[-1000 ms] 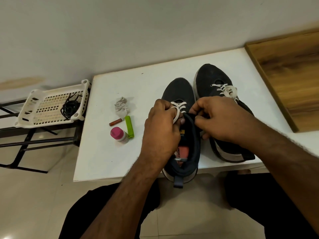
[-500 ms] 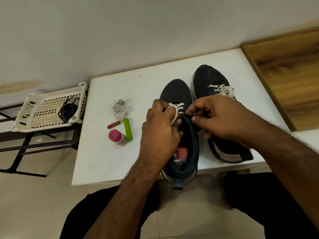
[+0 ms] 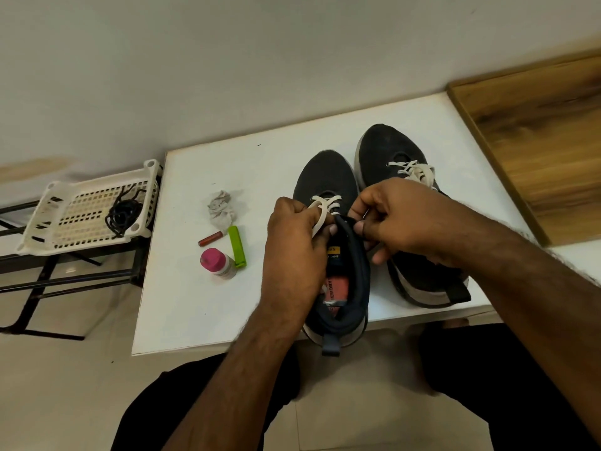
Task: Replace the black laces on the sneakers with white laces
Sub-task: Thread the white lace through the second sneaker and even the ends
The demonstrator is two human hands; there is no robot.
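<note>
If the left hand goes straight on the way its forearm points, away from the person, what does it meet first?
Probably the toe of the left sneaker, past the white lace that the left hand grips. Beyond that, bare table, then the wall. Depth is hard to judge.

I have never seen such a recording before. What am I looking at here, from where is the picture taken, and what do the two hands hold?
There is no machine here: a person wears a camera on the head, so the one view looks down over the arms. The left hand grips the white lace of the near sneaker, which is laced only partway. The right hand pinches that sneaker's dark tongue or collar edge; whether it also holds a lace end I cannot tell. The second sneaker beside it already carries a white lace. Both stand on a white table, with a crumpled cloth, a small brown tube, a green stick-shaped object and a pink-capped bottle. The black laces lie in a white basket on the left.
</note>
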